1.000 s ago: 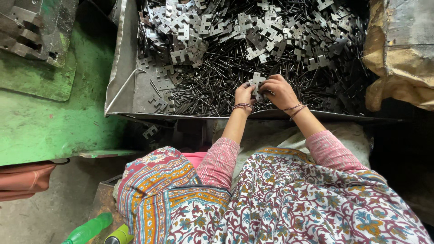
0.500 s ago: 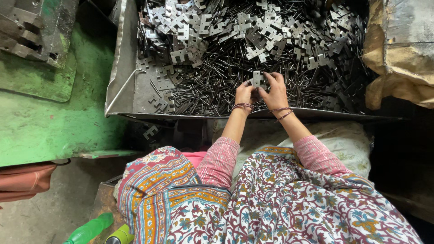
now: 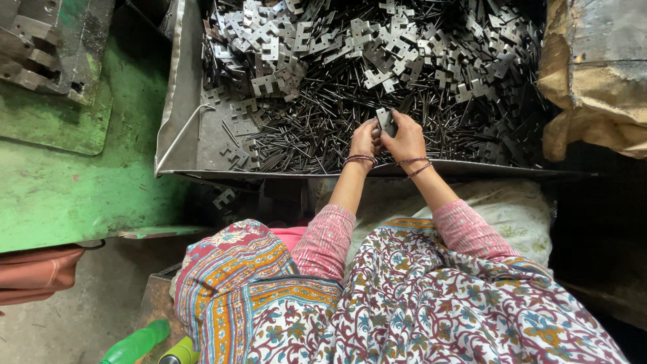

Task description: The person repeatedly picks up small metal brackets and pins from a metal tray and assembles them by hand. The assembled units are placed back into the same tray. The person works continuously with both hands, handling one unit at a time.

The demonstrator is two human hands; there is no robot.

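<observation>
Both hands meet over a big metal tray (image 3: 176, 101) filled with thin dark metal pins (image 3: 303, 135) and many notched flat steel plates (image 3: 269, 47). My left hand (image 3: 364, 139) and my right hand (image 3: 406, 138) together hold a small grey metal plate piece (image 3: 385, 121) between the fingertips, just above the pins near the tray's front edge. Bangles circle both wrists. Whether a pin is also pinched in the fingers cannot be made out.
A green-painted machine bed (image 3: 67, 189) with a dark steel block (image 3: 47, 40) lies left of the tray. A brown sack (image 3: 596, 74) stands at the right. A white sack (image 3: 512, 209) sits under my arms, and a green bottle (image 3: 135, 344) lies below left.
The view has shifted slightly. Both hands stayed together on the small plate piece; the right hand turned so the piece now stands more upright between the fingers.
</observation>
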